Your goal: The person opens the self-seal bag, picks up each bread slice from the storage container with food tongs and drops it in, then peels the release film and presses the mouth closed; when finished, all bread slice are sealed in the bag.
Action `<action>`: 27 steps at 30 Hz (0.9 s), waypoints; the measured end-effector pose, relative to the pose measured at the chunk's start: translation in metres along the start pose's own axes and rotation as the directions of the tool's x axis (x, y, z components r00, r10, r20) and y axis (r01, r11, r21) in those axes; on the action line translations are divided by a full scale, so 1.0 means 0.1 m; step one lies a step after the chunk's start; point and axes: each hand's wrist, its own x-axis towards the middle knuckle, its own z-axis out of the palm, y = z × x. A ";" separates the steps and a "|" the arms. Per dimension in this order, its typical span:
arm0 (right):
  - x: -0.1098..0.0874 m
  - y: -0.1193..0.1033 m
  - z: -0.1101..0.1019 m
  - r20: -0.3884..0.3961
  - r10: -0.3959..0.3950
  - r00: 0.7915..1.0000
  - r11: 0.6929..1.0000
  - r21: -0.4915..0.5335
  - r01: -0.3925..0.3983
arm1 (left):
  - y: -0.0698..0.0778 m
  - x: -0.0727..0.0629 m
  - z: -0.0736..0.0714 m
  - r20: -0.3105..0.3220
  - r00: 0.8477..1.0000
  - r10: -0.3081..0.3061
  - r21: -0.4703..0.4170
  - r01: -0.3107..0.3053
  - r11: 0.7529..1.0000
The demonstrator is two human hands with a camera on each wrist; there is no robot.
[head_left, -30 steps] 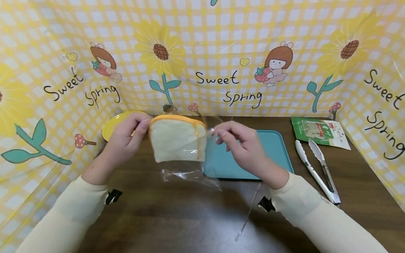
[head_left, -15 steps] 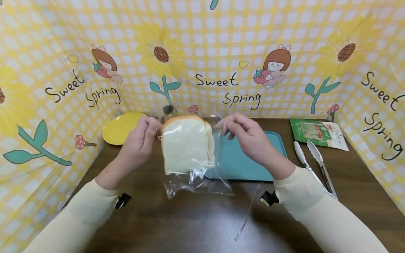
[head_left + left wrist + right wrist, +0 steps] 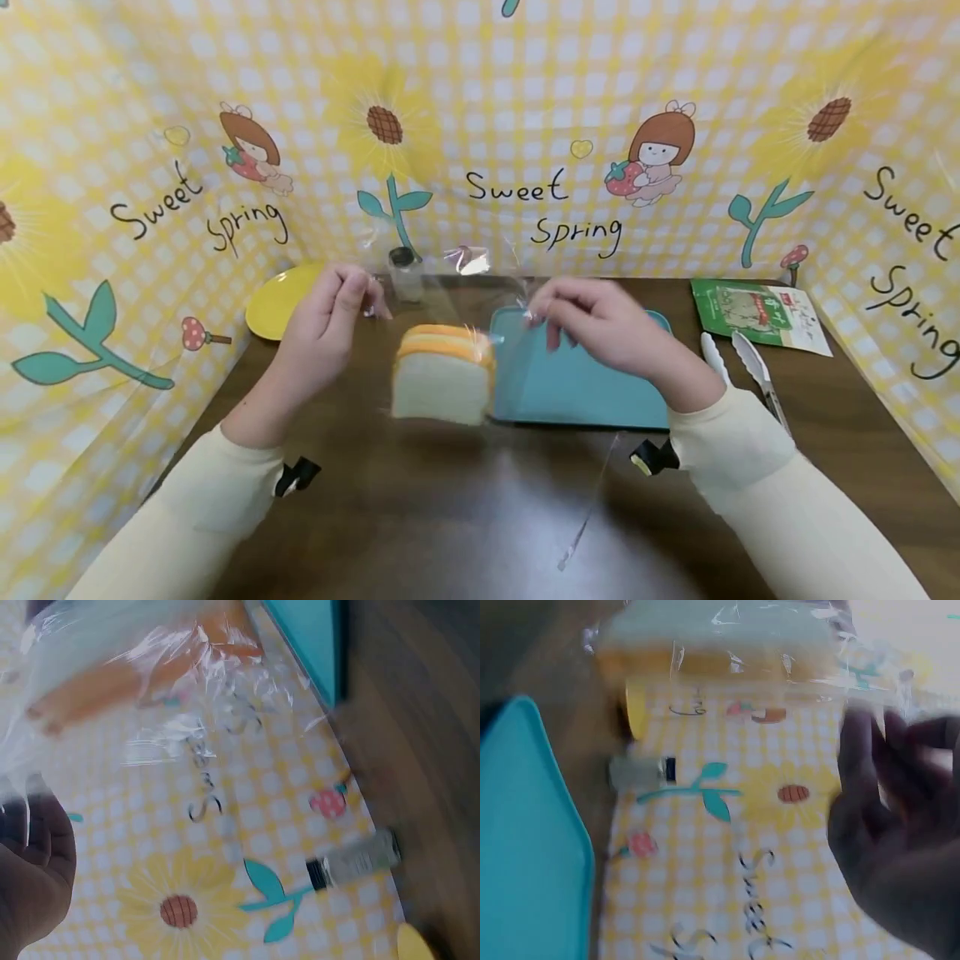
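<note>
A clear plastic bag (image 3: 474, 261) stretches between both hands above the table, its film flaring upward at the back. Slices of white bread (image 3: 442, 388) with orange crusts sit low in the bag, stacked face to face. My left hand (image 3: 330, 315) pinches the bag's left side. On the opposite side, my right hand (image 3: 592, 321) pinches the film between thumb and fingers. The left wrist view shows the bread's crust (image 3: 150, 675) blurred behind shiny film, beyond the left hand (image 3: 37, 859). In the right wrist view the bag's edge meets the fingertips of the right hand (image 3: 900, 825).
A teal tray (image 3: 585, 385) lies behind and below my right hand. At back left are a yellow plate (image 3: 276, 307) and a small dark-capped jar (image 3: 406, 279). Tongs (image 3: 757, 367) and a green packet (image 3: 753, 315) lie on the right. A thin clear strip (image 3: 588, 510) lies in front.
The bag with the bread has tipped so the crusts' top edges now face the head camera. The bread sits lower between the hands, which have drawn slightly wider apart. The jar has come into view.
</note>
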 end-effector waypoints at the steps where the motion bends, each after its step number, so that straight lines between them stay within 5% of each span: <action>1: -0.01 -0.01 -0.02 -0.008 -0.004 1.000 1.000 0.010 0.004 | 0.00 0.02 0.00 -0.005 1.000 0.002 -0.020 -0.002 1.000; 10: -0.08 -0.03 -0.15 -0.172 -0.043 0.984 0.998 -0.059 0.033 | -0.07 0.02 -0.02 0.063 0.998 0.026 -0.174 -0.014 0.985; 17: -0.11 -0.01 -0.11 -0.217 -0.012 0.976 0.999 -0.040 0.003 | -0.05 -0.01 -0.01 0.034 0.999 0.003 -0.215 0.004 0.977; 27: -0.24 0.00 0.08 -0.182 0.066 0.981 0.992 0.122 -0.044 | 0.02 -0.17 0.05 0.091 0.981 -0.172 -0.291 0.192 0.937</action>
